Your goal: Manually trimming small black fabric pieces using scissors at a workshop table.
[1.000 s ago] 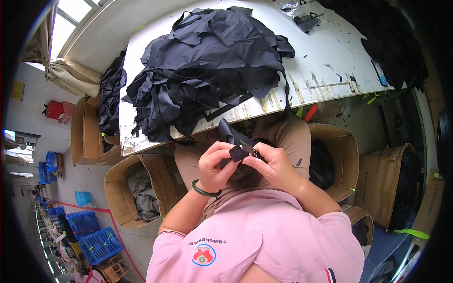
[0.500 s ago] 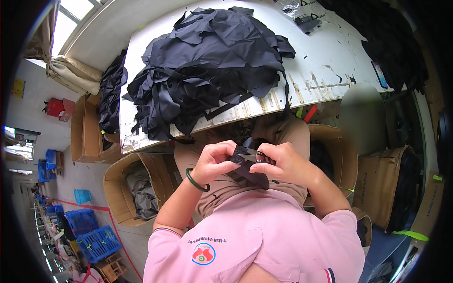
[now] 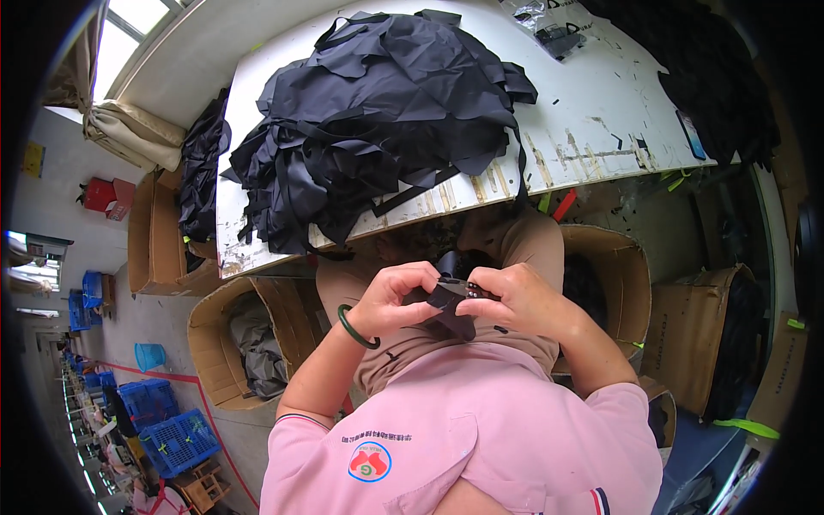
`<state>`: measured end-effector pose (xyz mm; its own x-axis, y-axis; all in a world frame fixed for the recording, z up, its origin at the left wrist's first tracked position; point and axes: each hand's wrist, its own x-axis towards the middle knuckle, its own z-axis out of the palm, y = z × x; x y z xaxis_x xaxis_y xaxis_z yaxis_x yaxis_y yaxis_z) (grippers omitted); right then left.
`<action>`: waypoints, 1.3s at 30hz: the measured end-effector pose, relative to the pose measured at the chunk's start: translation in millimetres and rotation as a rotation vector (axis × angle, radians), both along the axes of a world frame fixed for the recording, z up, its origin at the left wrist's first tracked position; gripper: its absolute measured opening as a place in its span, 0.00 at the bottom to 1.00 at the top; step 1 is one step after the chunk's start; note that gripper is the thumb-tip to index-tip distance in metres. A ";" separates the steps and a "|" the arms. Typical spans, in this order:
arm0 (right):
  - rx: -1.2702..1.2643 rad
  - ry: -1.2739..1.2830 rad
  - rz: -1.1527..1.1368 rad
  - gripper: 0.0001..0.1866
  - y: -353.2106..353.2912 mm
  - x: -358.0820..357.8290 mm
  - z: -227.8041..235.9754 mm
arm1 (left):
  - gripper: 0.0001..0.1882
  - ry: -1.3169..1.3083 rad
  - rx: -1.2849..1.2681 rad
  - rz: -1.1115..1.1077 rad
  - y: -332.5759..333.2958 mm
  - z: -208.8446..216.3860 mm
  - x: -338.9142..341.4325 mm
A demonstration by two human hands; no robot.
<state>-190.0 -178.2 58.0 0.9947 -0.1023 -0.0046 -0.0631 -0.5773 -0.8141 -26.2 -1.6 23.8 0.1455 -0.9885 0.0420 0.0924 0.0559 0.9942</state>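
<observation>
Above my lap, my left hand [image 3: 393, 300] pinches a small black fabric piece [image 3: 452, 323], whose lower end hangs toward my thighs. My right hand [image 3: 519, 300] is closed around small thread snips [image 3: 482, 293] with dark handles. Their tips meet the fabric between my two hands; whether the blades are apart cannot be made out. On the white table [image 3: 592, 116] in front of me lies a large heap of black fabric pieces [image 3: 386, 94], with straps dangling over the near edge.
Open cardboard boxes stand on both sides of my legs: one with grey cloth [image 3: 262, 352] at the left, another box [image 3: 631, 296] at the right. A phone [image 3: 689, 136] and a clear plastic bag [image 3: 549, 30] lie on the table. Blue crates [image 3: 180, 442] sit at far left.
The fabric has turned in my left fingers, and the snips' blades, plain to see before, are now mostly hidden against it. The blurred shape at the right has gone.
</observation>
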 end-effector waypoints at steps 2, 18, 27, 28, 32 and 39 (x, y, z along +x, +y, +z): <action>0.011 0.022 0.015 0.18 -0.8 -2.5 -1.3 | 0.05 -0.028 -0.007 -0.028 -0.6 2.1 1.5; 0.072 0.043 0.240 0.22 -10.0 -8.2 4.0 | 0.08 0.396 0.261 -0.550 -11.7 11.6 27.9; -0.065 0.010 0.321 0.21 -2.9 -2.6 10.3 | 0.05 0.403 0.311 -0.663 -16.5 1.5 24.5; -0.059 0.007 0.328 0.21 -2.0 -1.8 10.9 | 0.05 0.388 0.306 -0.678 -16.8 0.8 24.0; -0.112 0.025 0.335 0.21 -1.4 -0.8 11.3 | 0.05 0.371 0.311 -0.690 -16.4 1.4 22.4; -0.090 0.042 0.346 0.21 -1.9 0.5 11.4 | 0.04 0.367 0.339 -0.702 -16.6 -2.2 22.0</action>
